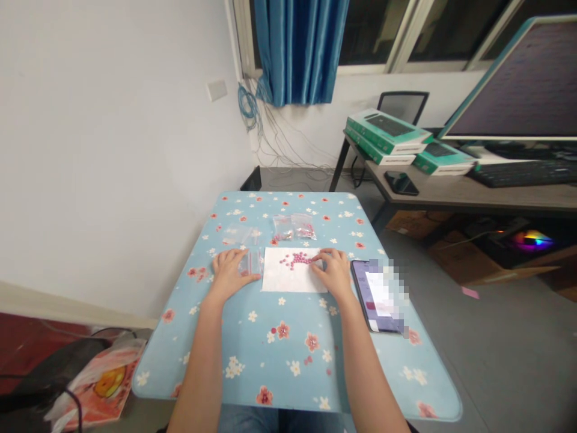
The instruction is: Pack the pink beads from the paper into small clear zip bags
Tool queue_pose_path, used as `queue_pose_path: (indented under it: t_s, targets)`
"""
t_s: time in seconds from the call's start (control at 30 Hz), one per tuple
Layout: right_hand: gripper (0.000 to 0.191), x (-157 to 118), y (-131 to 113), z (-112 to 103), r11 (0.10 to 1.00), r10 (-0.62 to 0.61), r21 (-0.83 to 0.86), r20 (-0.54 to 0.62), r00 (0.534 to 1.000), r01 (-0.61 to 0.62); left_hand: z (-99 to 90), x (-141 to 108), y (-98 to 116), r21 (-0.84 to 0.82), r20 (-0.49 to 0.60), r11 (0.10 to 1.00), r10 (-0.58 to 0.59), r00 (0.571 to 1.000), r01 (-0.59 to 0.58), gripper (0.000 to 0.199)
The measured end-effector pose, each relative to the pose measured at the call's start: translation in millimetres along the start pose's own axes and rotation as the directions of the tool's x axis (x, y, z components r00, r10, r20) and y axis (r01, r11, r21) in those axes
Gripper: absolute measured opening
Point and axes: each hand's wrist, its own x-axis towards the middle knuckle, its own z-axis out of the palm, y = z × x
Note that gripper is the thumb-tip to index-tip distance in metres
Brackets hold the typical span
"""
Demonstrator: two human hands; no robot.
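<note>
A white sheet of paper [282, 279] lies on the table, with a loose cluster of small pink beads [300, 258] on it. My right hand [332, 272] rests over the paper's right side, thumb and forefinger drawn together at the cluster's edge. Whether a bead is between those fingertips is too small to make out. On the left, my left hand [231, 273] lies on the table with thumb and fingers spread apart, touching a small clear zip bag [255, 263] beside the paper. Behind the paper are two clear bags [304, 227] with small pink pieces inside.
Another clear bag [241, 234] lies at the back left of the flowered table [252, 355]. A lit phone [376, 294] sits by the right edge. To the right, a desk [451, 195] carries green boxes [387, 129], a keyboard and a monitor. A wall stands left.
</note>
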Motion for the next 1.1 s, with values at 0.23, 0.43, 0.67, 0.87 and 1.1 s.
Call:
queue_pose_path:
  t_s: [0.23, 0.43, 0.67, 0.87, 1.1]
  targets:
    - [0.012, 0, -1, 3, 1.0, 0.005, -0.009, -0.022, 1.0, -0.005, -1.9, 0, 26, -0.045, -0.069, 0.995, 0.087, 0.994, -0.09, 0.068]
    - [0.013, 0, -1, 4, 1.0, -0.003, -0.003, -0.03, 1.0, 0.003, 5.5, -1, 48, -0.152, -0.076, 0.964, 0.207, 0.975, -0.216, 0.06]
    - [0.012, 0, -3, 3, 0.999, 0.035, -0.001, 0.0, 0.999, -0.035, 10.0, -2, 58, -0.196, -0.041, 0.942, 0.271, 0.962, -0.274, 0.062]
    - [0.012, 0, -3, 4, 0.999, 0.034, 0.004, -0.003, 0.999, -0.034, 12.1, -3, 67, -0.199, 0.015, 0.939, 0.288, 0.958, -0.279, 0.057]
    - [0.011, 2, -4, 2, 0.999, 0.03, 0.042, -0.037, 0.999, -0.029, 18.9, -3, 72, -0.204, -0.008, 0.937, 0.287, 0.958, -0.282, 0.054]
